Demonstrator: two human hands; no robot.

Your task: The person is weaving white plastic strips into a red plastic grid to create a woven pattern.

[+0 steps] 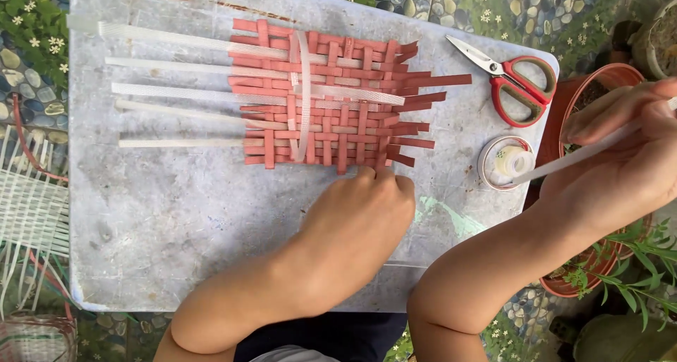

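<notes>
My left hand point(356, 217) presses fingers closed on the woven mat point(328, 94) lower edge; right hand point(624, 154) grips a white strip point(578, 157), keeping it taut

A woven mat point(331, 101) lies on the table point(176, 221), scissors point(515, 80) and tape roll point(506, 162) to its right.

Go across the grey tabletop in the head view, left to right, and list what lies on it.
White strips → red woven mat → roll of clear tape → red-handled scissors. The left hand presses the mat's near edge; the right hand holds a white strip past the table's right edge.
</notes>
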